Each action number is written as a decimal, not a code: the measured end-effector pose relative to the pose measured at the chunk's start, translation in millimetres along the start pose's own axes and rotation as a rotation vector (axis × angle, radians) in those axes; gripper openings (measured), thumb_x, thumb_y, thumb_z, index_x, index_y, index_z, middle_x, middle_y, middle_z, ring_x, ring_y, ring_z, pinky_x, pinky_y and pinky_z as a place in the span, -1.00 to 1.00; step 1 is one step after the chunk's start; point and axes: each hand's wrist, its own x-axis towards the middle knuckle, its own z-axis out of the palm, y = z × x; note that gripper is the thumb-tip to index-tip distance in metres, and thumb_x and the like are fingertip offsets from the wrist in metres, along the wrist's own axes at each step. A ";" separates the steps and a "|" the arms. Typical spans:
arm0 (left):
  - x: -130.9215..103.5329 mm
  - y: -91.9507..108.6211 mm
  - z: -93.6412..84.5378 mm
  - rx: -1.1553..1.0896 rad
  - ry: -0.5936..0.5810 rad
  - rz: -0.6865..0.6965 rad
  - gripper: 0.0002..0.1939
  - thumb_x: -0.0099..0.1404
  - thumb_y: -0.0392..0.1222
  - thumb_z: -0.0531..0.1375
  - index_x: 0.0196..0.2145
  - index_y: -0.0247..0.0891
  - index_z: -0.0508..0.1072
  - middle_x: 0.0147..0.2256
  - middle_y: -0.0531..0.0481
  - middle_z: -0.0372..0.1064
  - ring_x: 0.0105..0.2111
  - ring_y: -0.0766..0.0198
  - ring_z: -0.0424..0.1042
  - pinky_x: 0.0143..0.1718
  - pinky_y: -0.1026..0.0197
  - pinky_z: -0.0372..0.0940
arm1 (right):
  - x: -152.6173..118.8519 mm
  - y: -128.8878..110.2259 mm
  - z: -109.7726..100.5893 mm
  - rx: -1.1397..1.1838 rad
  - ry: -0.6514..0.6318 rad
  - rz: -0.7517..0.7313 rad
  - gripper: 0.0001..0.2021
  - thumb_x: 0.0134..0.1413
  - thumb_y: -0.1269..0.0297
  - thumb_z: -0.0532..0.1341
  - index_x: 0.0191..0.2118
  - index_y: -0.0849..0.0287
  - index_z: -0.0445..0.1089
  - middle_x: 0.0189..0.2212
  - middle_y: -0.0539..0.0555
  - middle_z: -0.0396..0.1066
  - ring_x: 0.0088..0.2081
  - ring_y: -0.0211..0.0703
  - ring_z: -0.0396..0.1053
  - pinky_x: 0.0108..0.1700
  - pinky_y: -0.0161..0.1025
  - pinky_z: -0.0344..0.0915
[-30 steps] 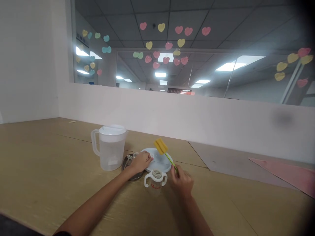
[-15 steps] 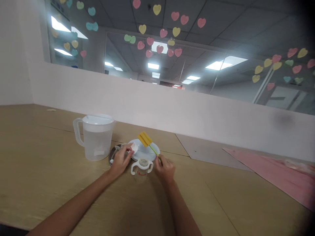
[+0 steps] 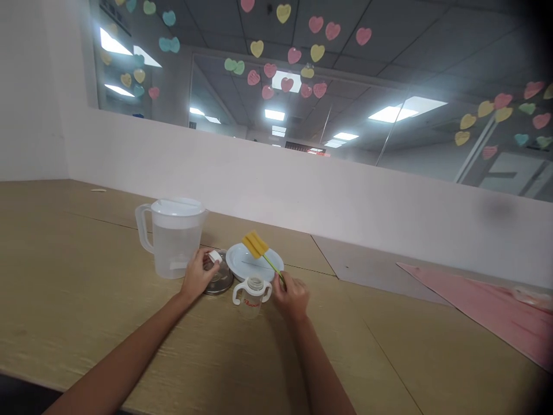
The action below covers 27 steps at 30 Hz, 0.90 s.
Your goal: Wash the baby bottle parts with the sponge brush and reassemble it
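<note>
Standing upright at the left of the group, the jug (image 3: 177, 251) carries its lid (image 3: 179, 207); how much it contains cannot be told. Just right of it, the left hand (image 3: 196, 279) is pinched, fingers closed on a small white piece (image 3: 215, 257) held above the dish (image 3: 219, 286). The dish rests on the desk (image 3: 242, 369); its contents are too unclear to name. Next comes the plate (image 3: 235, 263), beside the dish. In front of the plate stands the bottle (image 3: 251, 308), upright, with a white handle at each side and its mouth uncovered; whether bottle and plate touch cannot be told. To the right, the right hand (image 3: 294, 298) is clamped on the stem of the brush (image 3: 255, 244), whose yellow sponge head points up and leftward, overlapping the plate in this view. At far right lies a pink sheet (image 3: 488, 311).

State of the work, as judged: the bottle is open and the brush is in the grip, so the handling appears to be under way. The white piece has not been set down, the sponge is outside the bottle, and neither hand is on the bottle. Whether any surface has already been wiped cannot be determined.
</note>
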 end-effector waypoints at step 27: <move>-6.6 8.2 -3.6 0.629 -0.294 0.049 -0.72 0.15 -0.16 0.09 -0.16 -0.29 0.30 -0.14 -0.20 0.36 -0.11 -0.02 0.33 -0.06 0.00 0.16 | 1.4 -1.2 -0.7 0.002 -0.021 -0.050 -0.72 0.19 0.24 0.09 -0.48 0.19 0.39 -0.72 -0.03 0.31 -0.64 -0.34 0.17 -0.49 -0.34 -0.01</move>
